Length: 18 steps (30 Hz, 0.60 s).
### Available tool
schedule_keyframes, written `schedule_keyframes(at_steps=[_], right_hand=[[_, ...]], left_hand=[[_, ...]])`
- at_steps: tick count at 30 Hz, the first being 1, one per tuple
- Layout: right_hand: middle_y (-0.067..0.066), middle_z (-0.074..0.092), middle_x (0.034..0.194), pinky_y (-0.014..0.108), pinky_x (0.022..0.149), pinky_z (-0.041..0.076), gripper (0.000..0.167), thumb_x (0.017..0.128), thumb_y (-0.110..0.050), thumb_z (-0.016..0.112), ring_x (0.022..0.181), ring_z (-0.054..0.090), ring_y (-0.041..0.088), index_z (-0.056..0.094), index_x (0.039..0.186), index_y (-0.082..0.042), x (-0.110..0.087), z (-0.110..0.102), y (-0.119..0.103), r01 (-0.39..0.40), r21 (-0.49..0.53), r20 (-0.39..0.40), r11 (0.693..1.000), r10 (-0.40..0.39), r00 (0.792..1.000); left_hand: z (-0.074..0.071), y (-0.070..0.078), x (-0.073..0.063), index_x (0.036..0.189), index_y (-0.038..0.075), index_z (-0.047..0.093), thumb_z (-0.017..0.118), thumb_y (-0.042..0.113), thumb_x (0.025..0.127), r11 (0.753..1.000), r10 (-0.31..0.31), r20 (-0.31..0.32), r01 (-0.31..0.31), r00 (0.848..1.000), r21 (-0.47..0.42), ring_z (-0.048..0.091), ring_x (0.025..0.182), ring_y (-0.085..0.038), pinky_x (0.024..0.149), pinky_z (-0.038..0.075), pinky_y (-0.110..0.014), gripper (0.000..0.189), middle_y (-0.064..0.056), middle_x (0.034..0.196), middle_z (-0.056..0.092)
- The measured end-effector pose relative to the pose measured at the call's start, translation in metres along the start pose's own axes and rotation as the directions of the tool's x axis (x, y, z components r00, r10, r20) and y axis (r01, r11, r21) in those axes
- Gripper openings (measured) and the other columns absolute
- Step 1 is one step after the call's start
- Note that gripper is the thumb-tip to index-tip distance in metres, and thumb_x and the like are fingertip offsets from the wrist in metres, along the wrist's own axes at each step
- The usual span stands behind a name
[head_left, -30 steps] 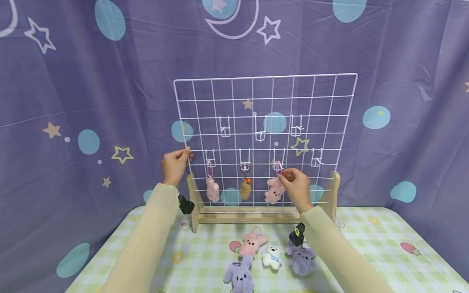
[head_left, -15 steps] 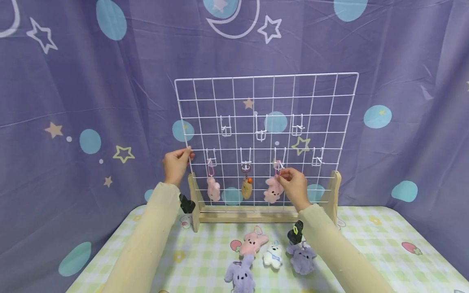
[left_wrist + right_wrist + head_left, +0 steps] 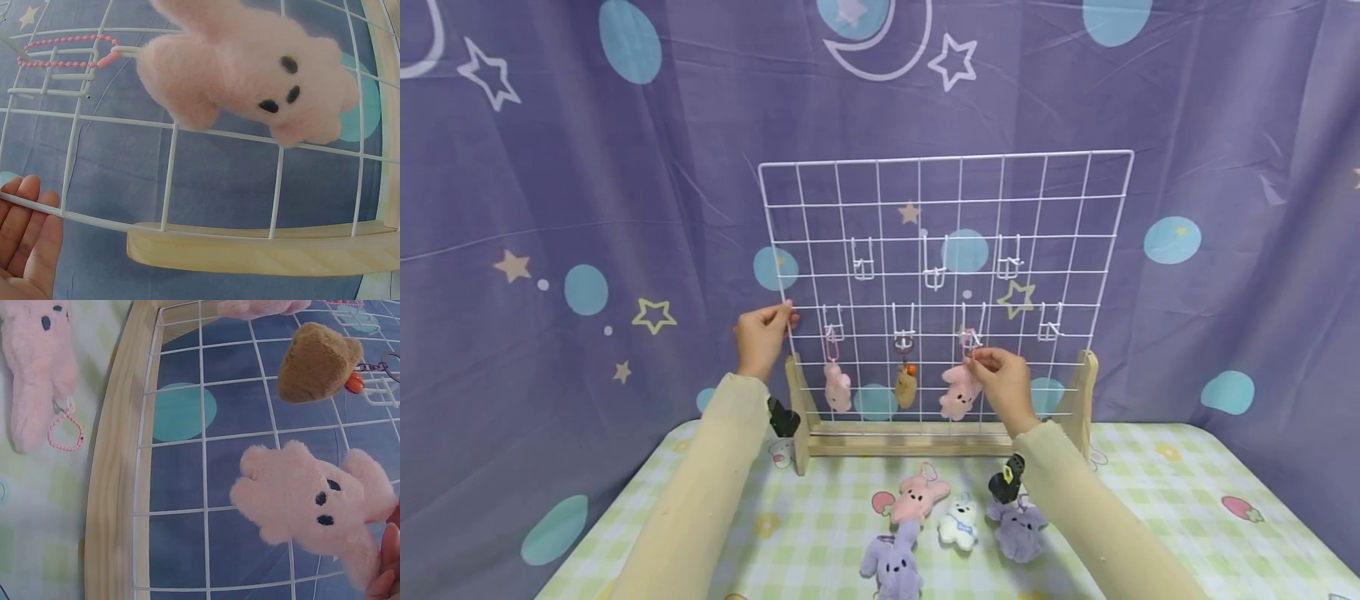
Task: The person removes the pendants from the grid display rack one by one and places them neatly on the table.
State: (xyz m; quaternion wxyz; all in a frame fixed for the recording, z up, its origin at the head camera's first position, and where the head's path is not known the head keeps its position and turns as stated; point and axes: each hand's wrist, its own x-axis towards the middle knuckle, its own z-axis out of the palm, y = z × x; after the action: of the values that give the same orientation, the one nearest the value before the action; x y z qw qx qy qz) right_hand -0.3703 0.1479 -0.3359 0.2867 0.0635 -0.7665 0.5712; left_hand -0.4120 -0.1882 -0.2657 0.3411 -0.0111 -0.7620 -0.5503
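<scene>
My left hand grips the left edge of a white wire grid, thumb and fingers on either side of the wire. With thumb and fingertips my right hand pinches the top of a pink plush keychain, close to its pink loop at a white hook. Whether the loop is fully on that hook is hidden by the fingers. Another pink plush keychain hangs by a pink bead chain at the grid's left. Between the two hangs a brown plush keychain with an orange bell.
A wooden stand carries the grid. Further hooks without keychains sit above and one at right. On the checked tablecloth lie a pink plush, a white bear plush and two purple plushes.
My right hand has shifted slightly left and the pink plush in it has tilted a little. The left hand keeps its hold on the grid edge.
</scene>
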Motion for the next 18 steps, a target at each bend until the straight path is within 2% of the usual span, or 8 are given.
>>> schedule_keyframes(at_steps=[4,10,18], right_hand=[[0.020,0.070,0.092,0.015,0.061,0.051,0.015,0.085,-0.007,0.069,0.069,0.062,0.005,0.070,0.094,0.004,0.000,-0.004,0.001,-0.007,0.029,0.004,1.000,0.006,1.000],[0.018,0.071,0.084,0.016,0.057,0.051,0.013,0.083,-0.005,0.070,0.066,0.062,0.005,0.070,0.090,0.006,0.000,-0.010,0.001,0.056,0.081,-0.024,0.995,-0.055,0.998],[0.022,0.070,0.091,0.015,0.058,0.051,0.018,0.086,-0.009,0.069,0.065,0.059,0.000,0.069,0.095,0.006,0.004,-0.017,-0.005,0.009,0.072,-0.023,0.997,-0.008,1.000]], left_hand=[[0.000,0.000,0.001,0.095,0.002,0.075,0.065,0.030,0.090,1.000,-0.003,0.004,0.003,1.000,-0.005,0.061,0.060,0.000,0.057,0.048,-0.010,0.030,-0.015,0.085,0.072],[0.001,-0.001,0.001,0.095,0.002,0.075,0.065,0.028,0.090,1.000,0.001,-0.001,-0.001,1.000,0.000,0.060,0.059,0.000,0.056,0.047,-0.010,0.028,-0.015,0.085,0.072],[0.001,-0.001,0.001,0.095,0.000,0.074,0.064,0.031,0.090,1.000,0.000,-0.001,0.000,1.000,-0.007,0.062,0.062,-0.001,0.058,0.049,-0.011,0.033,-0.014,0.084,0.072]])
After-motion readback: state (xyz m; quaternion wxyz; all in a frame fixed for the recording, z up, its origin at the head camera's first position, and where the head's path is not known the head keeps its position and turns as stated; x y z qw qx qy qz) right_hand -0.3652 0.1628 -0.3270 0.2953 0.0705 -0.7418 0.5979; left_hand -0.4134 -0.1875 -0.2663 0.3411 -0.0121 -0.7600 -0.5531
